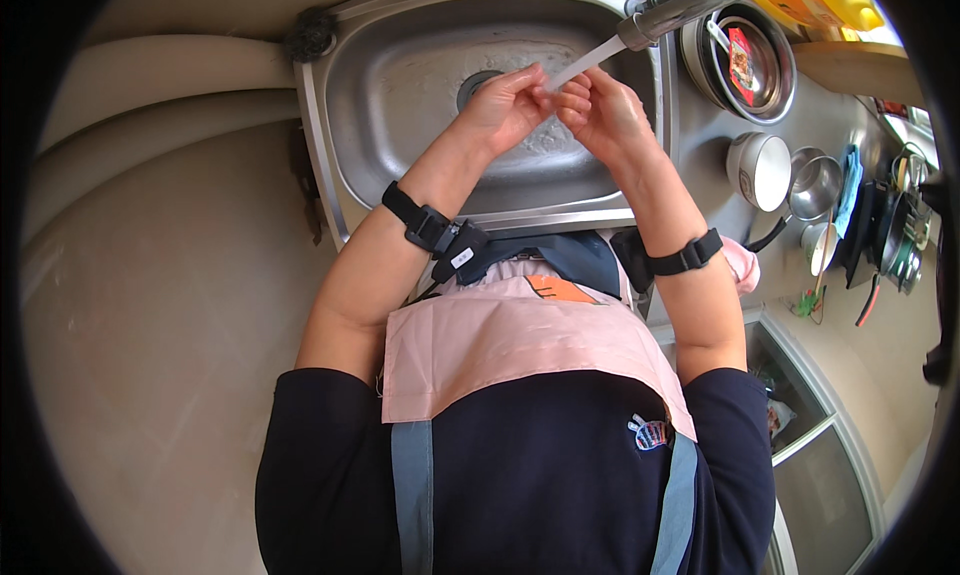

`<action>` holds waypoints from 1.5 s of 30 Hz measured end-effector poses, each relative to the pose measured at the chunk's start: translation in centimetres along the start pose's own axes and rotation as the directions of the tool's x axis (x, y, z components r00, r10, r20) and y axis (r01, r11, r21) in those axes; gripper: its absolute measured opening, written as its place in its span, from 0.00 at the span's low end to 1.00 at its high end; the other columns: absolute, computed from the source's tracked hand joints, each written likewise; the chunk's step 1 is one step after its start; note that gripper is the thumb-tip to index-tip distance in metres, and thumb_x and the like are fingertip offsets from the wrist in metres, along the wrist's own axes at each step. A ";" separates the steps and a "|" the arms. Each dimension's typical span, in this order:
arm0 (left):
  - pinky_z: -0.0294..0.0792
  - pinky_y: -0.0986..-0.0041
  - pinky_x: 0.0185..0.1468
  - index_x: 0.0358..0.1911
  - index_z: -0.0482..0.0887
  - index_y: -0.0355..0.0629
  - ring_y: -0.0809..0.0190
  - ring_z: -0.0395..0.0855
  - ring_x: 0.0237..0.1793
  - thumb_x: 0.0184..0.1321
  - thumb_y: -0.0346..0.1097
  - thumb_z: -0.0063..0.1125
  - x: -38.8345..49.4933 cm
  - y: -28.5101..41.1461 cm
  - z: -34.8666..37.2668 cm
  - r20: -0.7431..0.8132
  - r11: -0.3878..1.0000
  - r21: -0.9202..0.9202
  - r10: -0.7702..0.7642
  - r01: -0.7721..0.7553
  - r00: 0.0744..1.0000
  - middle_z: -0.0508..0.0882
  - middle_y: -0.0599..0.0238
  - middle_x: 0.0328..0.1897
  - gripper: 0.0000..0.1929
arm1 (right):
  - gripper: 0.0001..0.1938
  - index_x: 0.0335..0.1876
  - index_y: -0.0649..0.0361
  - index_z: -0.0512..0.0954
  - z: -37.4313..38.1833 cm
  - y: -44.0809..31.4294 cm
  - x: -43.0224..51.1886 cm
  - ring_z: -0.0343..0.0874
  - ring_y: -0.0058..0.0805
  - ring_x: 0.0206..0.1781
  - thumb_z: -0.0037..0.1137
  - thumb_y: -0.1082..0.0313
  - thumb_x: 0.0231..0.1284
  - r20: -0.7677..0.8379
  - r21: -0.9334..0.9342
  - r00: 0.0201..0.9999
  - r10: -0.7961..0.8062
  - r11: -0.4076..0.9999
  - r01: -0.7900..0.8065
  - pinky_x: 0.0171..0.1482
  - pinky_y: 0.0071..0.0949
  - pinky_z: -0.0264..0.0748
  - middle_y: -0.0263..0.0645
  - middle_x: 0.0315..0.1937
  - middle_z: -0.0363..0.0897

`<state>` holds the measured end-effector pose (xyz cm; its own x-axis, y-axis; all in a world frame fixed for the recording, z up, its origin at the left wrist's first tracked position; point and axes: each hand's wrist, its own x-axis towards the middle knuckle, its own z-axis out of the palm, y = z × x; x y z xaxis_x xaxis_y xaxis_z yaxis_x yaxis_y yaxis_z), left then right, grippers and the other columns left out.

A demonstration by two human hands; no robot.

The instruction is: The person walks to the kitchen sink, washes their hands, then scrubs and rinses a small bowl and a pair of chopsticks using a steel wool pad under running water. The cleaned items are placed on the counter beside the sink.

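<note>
Water streams from the metal faucet [660,21] at the top right of the basin. Both of my wet hands are under it, over the stainless steel sink [390,117]. My left hand [510,108] has its fingers curled at the left side of the stream, near the drain [477,87]. Across the stream, my right hand [604,114] has its fingers bent inward, with the fingertips close to those of the left. No object shows in either hand, though the inner fingers are partly hidden by the water and the curl of the hands.
A dark scouring pad [309,35] sits at the sink's upper left corner. Right of the sink stand stacked metal bowls [780,87] with a red packet, a white bowl [769,171] and a small saucepan [815,183]. Farther right are several pans [891,230] and a blue cloth [850,189].
</note>
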<state>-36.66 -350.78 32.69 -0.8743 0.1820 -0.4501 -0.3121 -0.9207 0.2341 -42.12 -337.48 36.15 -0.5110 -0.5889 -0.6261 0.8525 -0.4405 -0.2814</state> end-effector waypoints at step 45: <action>0.60 0.63 0.57 0.60 0.61 0.48 0.56 0.67 0.54 0.66 0.50 0.27 0.3 -1.2 2.6 -0.350 0.990 0.132 0.094 -0.050 0.932 0.67 0.69 0.60 0.24 | 0.28 0.57 0.68 0.60 -5.8 5.5 7.9 0.51 0.51 0.64 0.27 0.48 0.63 0.411 -0.905 0.701 -0.583 -0.167 0.391 0.64 0.39 0.46 0.57 0.59 0.56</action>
<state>-37.54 -348.68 34.54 -0.7138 -0.0383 -0.6993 -0.3142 -0.8749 0.3686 -40.88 -340.62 25.43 -0.9007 -0.4338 0.0240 -0.2425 0.4561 -0.8562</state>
